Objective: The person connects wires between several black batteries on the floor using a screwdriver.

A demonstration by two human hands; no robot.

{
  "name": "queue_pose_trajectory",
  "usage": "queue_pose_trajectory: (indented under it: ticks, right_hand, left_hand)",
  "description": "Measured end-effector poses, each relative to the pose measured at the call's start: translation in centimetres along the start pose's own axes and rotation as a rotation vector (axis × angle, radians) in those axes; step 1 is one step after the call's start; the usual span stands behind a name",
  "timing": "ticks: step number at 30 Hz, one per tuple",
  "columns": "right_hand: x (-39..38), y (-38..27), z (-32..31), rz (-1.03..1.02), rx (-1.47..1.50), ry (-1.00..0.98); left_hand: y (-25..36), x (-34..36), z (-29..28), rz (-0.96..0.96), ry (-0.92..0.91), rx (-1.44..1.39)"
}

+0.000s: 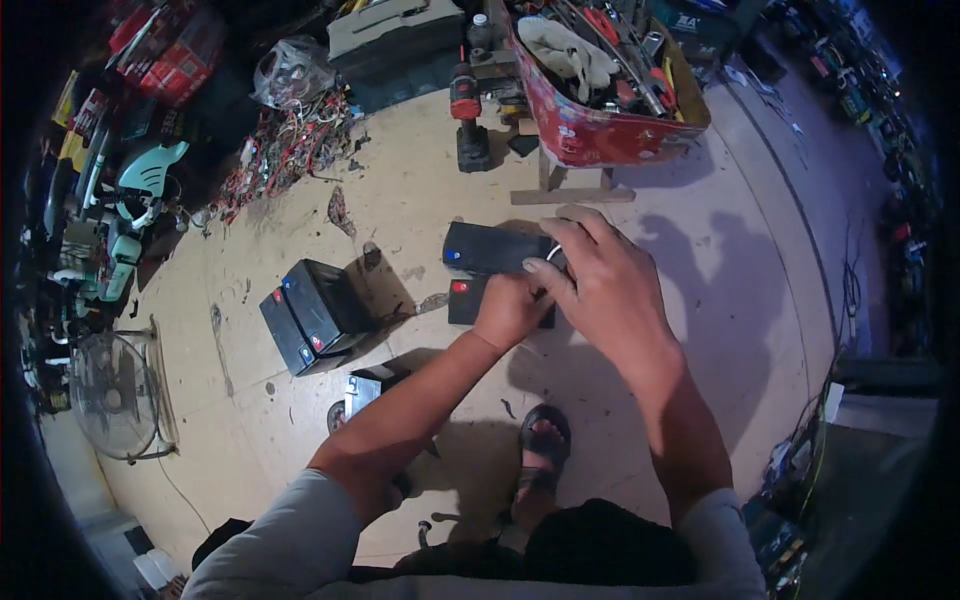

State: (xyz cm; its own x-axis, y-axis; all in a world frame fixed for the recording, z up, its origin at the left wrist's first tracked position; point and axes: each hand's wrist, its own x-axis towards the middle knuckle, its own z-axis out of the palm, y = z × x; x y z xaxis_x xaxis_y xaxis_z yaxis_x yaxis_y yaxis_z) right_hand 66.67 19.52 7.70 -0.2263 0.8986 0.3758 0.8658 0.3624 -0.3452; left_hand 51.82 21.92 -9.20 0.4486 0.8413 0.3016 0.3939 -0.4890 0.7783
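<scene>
Two black box-shaped batteries stand side by side on the floor in front of me: the far battery [482, 246] has a blue-marked terminal, the near battery [466, 305] a red one. Over the near one, my left hand [508, 312] is closed, its fingertips meeting the right hand's; what they hold is hidden. My right hand [612, 290] hovers above the batteries' right ends, thumb and fingers curled around a thin white wire [555, 256]. Further left sits another pair of black batteries [318, 315] with red and blue terminals.
A cordless drill [467, 115] stands beyond the batteries, beside a red tool bin [620, 145] on a wooden stand. Tangled wires [285, 150] lie at the far left, a fan [115, 395] nearer. A roll-shaped item with a silver box [362, 390] is partly behind my left forearm.
</scene>
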Motion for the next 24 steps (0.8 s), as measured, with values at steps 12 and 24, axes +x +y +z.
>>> queue_pose_trajectory:
  ticks: [12, 24]
  right_hand:
    - [0.4, -0.8, -0.6, -0.021, 0.048, -0.002]
    - [0.1, -1.5, -2.2, 0.152, -0.042, -0.263]
  left_hand:
    - [-0.3, 0.0, 0.9, -0.129, 0.060, 0.077]
    - [0.8, -1.3, 0.8, -0.080, 0.102, 0.268]
